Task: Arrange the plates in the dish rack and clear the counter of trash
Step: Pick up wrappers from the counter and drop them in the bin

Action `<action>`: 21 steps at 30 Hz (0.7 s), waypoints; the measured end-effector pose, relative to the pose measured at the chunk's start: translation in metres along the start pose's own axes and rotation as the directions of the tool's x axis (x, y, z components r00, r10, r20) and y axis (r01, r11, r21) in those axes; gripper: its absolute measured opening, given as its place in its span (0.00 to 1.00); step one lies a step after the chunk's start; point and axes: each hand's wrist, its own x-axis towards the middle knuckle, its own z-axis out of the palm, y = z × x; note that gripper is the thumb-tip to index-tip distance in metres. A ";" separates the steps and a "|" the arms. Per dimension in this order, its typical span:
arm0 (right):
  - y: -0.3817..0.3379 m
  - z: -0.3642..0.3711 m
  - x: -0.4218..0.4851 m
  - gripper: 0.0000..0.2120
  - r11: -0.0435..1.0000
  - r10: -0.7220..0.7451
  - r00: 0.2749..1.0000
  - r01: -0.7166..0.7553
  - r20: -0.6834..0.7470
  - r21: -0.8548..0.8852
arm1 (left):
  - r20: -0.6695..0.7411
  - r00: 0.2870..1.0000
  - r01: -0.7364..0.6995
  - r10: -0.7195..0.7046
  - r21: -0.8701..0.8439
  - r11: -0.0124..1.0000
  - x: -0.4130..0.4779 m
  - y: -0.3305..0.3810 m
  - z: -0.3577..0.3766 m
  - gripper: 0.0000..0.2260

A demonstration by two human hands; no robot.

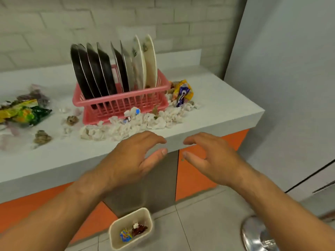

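Observation:
A pink dish rack [119, 103] stands on the grey counter [217, 98] and holds several upright plates, dark steel plates [94, 69] on the left and white plates [145, 60] on the right. Crumpled white tissue [130, 124] lies heaped along the rack's front. A yellow and blue wrapper [182, 93] lies at its right. Green and yellow wrappers [23, 113] lie at far left. My left hand [134, 156] and my right hand [212, 158] hover at the counter's front edge, fingers relaxed, holding nothing.
A beige bin [112, 232] on the tiled floor below holds a few scraps. Brown crumpled bits [42, 137] lie on the counter's left. Orange cabinet fronts [195, 174] run under the counter. A steel object [257, 234] sits on the floor at right, by a grey wall [290, 69].

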 end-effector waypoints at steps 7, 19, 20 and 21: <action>0.007 -0.064 -0.009 0.16 1.000 -0.002 0.997 0.002 -0.076 0.007 | -0.064 0.997 0.041 -0.042 -0.021 0.999 0.033 0.039 -0.012 0.25; 0.042 -0.082 0.043 0.14 0.999 0.003 0.995 -0.007 -0.096 -0.050 | -0.105 0.993 0.054 -0.054 -0.004 0.999 0.096 0.021 -0.006 0.21; 0.046 -0.082 0.052 0.14 0.998 0.005 0.996 -0.010 -0.093 -0.055 | -0.106 0.993 0.050 -0.050 0.001 0.999 0.106 0.016 -0.006 0.21; 0.051 -0.082 0.062 0.14 0.998 0.005 0.996 -0.011 -0.090 -0.060 | -0.108 0.993 0.044 -0.043 0.006 0.999 0.117 0.009 -0.005 0.20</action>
